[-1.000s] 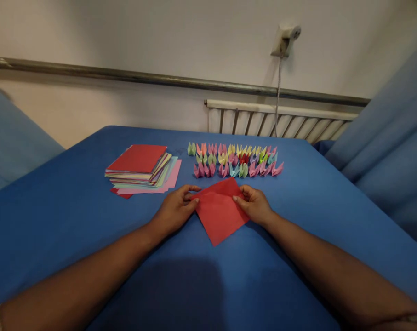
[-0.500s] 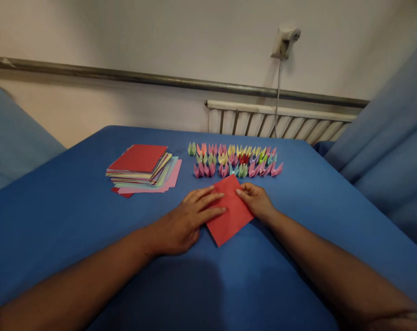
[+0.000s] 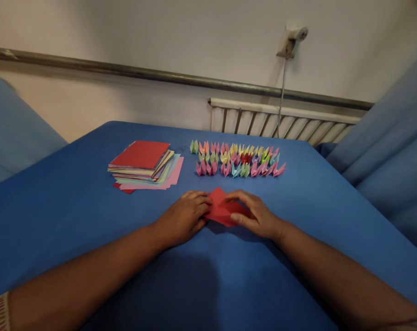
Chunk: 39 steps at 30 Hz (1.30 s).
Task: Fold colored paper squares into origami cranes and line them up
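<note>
A square sheet of red origami paper (image 3: 219,212), bent with part of it raised, is held low over the blue-covered table (image 3: 153,294). At its left corner, my left hand (image 3: 185,216) is closed on the paper, with curled fingers on top; the thumb is mostly hidden. My right hand (image 3: 259,215) curves round the right part of the sheet, thumb at the near side and fingers at the far side, with red paper between them. Just beyond the sheet stand rows of small folded paper figures (image 3: 244,157) in pink, yellow, green, red and blue.
A thick stack of coloured paper squares (image 3: 142,156), red on top, lies at the left with uneven edges. Behind the table are a white radiator (image 3: 256,106), a metal pipe (image 3: 142,72) and a wall socket with a plug (image 3: 291,42). Blue curtains (image 3: 394,133) hang at both sides.
The red sheet has gone from lying nearly flat to bent. My left hand has changed from fingers spread over it to gripping its left corner; my right thumb and fingers have spread further apart.
</note>
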Each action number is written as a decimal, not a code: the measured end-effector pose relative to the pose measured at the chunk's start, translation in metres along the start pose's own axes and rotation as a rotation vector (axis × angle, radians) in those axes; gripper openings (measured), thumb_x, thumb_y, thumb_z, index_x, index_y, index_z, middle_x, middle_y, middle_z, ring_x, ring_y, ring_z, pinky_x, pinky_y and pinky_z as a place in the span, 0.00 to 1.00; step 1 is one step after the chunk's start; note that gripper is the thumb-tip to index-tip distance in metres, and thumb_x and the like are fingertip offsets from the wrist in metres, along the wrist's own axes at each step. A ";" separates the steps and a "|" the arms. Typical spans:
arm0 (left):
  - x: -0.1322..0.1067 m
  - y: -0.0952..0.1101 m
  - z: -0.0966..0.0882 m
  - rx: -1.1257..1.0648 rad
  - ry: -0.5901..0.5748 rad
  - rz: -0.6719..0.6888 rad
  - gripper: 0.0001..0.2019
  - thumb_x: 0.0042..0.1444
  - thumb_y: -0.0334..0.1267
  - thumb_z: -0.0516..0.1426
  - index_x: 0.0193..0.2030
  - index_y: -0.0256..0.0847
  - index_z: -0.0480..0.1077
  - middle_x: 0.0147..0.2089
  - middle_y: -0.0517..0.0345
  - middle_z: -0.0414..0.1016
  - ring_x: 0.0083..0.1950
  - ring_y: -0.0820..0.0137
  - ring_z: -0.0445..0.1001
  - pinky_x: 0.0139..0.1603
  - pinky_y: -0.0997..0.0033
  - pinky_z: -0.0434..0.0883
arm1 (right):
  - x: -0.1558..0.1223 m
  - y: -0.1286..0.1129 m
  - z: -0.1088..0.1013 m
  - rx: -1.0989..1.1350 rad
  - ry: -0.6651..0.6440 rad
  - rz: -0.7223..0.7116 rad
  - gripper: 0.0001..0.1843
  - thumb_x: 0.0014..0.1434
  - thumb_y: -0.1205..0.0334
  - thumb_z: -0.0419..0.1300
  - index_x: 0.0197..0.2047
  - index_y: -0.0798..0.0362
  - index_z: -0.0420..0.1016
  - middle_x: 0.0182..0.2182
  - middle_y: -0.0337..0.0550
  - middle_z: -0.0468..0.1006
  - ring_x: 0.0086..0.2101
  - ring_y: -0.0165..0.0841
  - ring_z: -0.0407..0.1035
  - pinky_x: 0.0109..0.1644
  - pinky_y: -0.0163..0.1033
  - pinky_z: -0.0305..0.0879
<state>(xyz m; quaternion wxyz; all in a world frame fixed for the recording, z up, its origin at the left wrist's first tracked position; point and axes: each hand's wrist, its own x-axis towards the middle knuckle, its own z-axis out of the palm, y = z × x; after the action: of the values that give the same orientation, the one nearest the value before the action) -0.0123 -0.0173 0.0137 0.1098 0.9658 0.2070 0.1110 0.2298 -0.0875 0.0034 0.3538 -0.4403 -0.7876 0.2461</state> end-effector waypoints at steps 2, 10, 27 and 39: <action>0.000 0.000 0.000 -0.057 0.003 -0.029 0.15 0.54 0.30 0.58 0.49 0.39 0.71 0.54 0.50 0.74 0.61 0.58 0.67 0.63 0.54 0.62 | 0.000 -0.005 -0.005 -0.033 -0.171 -0.017 0.30 0.54 0.47 0.66 0.56 0.50 0.67 0.50 0.49 0.74 0.49 0.42 0.68 0.56 0.49 0.61; 0.005 -0.007 -0.001 -0.227 0.017 -0.163 0.11 0.62 0.41 0.54 0.45 0.41 0.74 0.52 0.50 0.74 0.59 0.60 0.68 0.61 0.58 0.63 | 0.002 0.009 -0.002 -0.060 -0.203 0.097 0.32 0.49 0.45 0.69 0.53 0.52 0.69 0.43 0.45 0.76 0.41 0.38 0.69 0.47 0.42 0.64; 0.002 -0.010 0.010 -0.115 0.085 -0.285 0.21 0.58 0.43 0.56 0.56 0.39 0.65 0.57 0.47 0.70 0.58 0.58 0.67 0.60 0.56 0.64 | 0.002 0.006 0.011 -0.483 0.072 0.463 0.23 0.55 0.46 0.65 0.48 0.52 0.71 0.39 0.50 0.77 0.36 0.41 0.72 0.38 0.43 0.63; 0.007 -0.005 0.009 -0.381 0.164 -0.445 0.32 0.53 0.46 0.61 0.63 0.39 0.61 0.59 0.45 0.70 0.59 0.56 0.69 0.61 0.54 0.65 | 0.002 0.022 0.022 -0.021 0.141 0.309 0.06 0.57 0.61 0.61 0.30 0.50 0.68 0.26 0.36 0.70 0.26 0.29 0.63 0.31 0.34 0.58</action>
<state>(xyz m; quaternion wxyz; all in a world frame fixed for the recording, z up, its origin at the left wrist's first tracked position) -0.0063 -0.0111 0.0053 0.2935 0.8465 0.3973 0.1986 0.2232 -0.0761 -0.0255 0.3615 -0.5760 -0.6864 0.2576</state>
